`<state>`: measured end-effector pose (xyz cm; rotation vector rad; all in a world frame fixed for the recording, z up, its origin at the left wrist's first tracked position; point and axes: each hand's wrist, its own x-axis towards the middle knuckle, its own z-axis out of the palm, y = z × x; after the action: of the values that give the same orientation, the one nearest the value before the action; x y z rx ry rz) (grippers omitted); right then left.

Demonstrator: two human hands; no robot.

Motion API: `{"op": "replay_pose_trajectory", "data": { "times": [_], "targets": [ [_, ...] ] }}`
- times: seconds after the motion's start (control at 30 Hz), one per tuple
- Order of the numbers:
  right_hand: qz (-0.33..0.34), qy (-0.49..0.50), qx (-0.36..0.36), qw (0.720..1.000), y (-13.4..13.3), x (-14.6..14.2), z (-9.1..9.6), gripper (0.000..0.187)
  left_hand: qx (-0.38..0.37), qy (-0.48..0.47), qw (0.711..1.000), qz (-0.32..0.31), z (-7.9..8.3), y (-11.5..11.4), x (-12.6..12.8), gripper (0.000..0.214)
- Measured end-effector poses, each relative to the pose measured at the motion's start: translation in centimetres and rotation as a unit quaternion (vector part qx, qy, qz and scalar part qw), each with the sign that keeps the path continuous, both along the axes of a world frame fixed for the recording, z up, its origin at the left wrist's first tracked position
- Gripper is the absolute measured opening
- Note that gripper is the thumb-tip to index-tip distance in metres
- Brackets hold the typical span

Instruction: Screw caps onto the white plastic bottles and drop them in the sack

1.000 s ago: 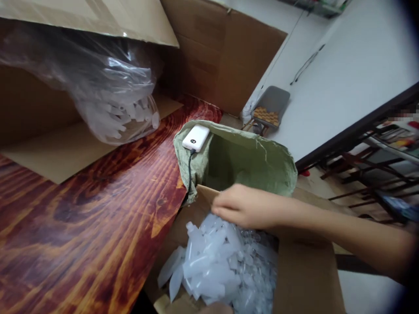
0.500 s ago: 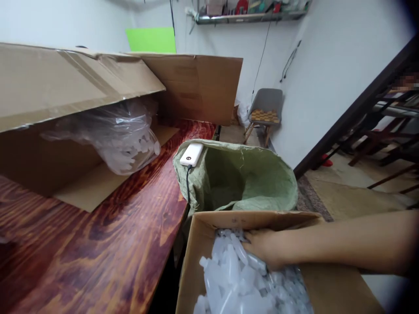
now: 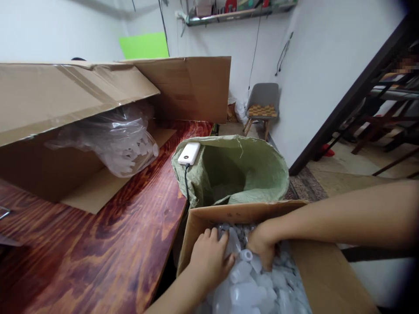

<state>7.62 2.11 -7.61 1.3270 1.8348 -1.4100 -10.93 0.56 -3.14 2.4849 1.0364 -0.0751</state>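
Observation:
An open cardboard box (image 3: 225, 214) at the lower middle holds a heap of small translucent white plastic bottles (image 3: 248, 294). Over the left part of the heap lies my left hand (image 3: 211, 257), its fingers and thumb apart and resting against the bottles near the box's left wall. My right hand (image 3: 263, 244) reaches down into the heap from the right, close to the far wall. Its fingertips are hidden among the bottles, so its grip does not show. Between the two hands, one bottle's round neck (image 3: 246, 255) faces up.
Behind the box stands an open green woven sack (image 3: 262, 174), a white power bank (image 3: 189, 153) with a cable on its rim. On the reddish wooden table (image 3: 140, 235), a large carton (image 3: 78, 87) lies open around a clear bag (image 3: 127, 148) of white pieces. A grey chair (image 3: 263, 98) stands farther back.
My left hand has come into view and is now on the bottles. The right hand has pushed deeper, and bottles in the heap have shifted. The view has moved slightly.

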Motion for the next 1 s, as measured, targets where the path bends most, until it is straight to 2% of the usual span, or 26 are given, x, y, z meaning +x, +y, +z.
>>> {"op": "replay_pose_trajectory", "data": {
  "times": [0.1,0.17,0.33,0.47,0.63,0.73,0.8,0.93,1.0],
  "targets": [
    [0.081,-0.107,-0.135,0.982,0.3,-0.3,1.4,0.015,-0.011,0.004,1.000,-0.019,-0.4,0.6,-0.6,0.037],
    [0.096,-0.115,-0.185,0.971,0.7,-0.6,2.8,0.017,-0.024,-0.001,1.000,-0.016,-0.2,0.6,-0.8,0.032],
    [0.062,-0.024,-0.312,0.948,1.3,-1.3,5.8,0.024,-0.088,-0.054,0.994,0.024,0.3,1.0,-1.1,0.028],
    [0.002,0.077,-0.365,0.928,1.2,-1.2,7.1,0.016,-0.133,-0.160,0.975,0.077,0.0,1.3,-1.2,0.032],
    [-0.062,0.148,-0.300,0.941,1.5,-1.2,8.3,0.021,-0.170,-0.301,0.923,0.166,-0.2,1.9,-1.0,0.043],
    [-0.090,0.157,-0.222,0.958,1.9,-1.5,9.7,0.029,-0.204,-0.359,0.879,0.238,0.1,2.3,-0.9,0.041],
    [-0.105,0.180,-0.172,0.963,2.3,-1.7,11.0,0.027,-0.230,-0.396,0.844,0.281,0.3,2.4,-0.9,0.038],
    [-0.182,0.260,-0.038,0.948,3.0,-1.9,13.5,0.015,-0.266,-0.456,0.771,0.355,0.8,2.5,-0.9,0.026],
    [-0.239,0.279,0.051,0.929,3.2,-1.9,14.1,0.011,-0.279,-0.474,0.743,0.382,1.2,2.5,-0.8,0.034]
  ]
}}
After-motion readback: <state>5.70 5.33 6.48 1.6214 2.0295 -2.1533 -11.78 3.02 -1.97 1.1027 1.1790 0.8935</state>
